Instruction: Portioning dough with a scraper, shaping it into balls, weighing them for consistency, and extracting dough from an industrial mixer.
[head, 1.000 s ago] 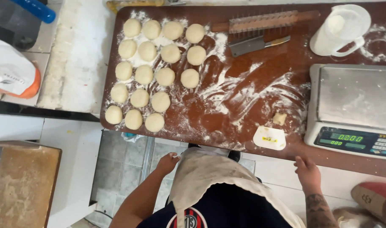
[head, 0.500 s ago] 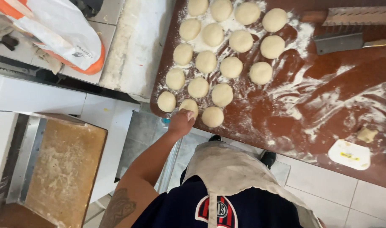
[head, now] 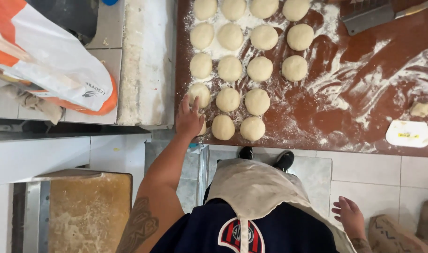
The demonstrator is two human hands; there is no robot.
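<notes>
Several round dough balls lie in rows on a floured brown table. My left hand rests flat on the nearest left dough ball at the table's front corner, covering most of it. Just beyond my fingertips sits another dough ball. My right hand hangs down by my side, fingers loosely apart, holding nothing. I wear a pale apron over a dark shirt.
A white plastic scraper and a dough scrap lie at the table's right front. A metal bench knife lies at the back. An orange-and-white sack sits on the left counter, a wooden board below it.
The view has swung left and closer. My left hand rose from my side to the table's front corner and now lies on a dough ball. My right hand dropped from the table edge.
</notes>
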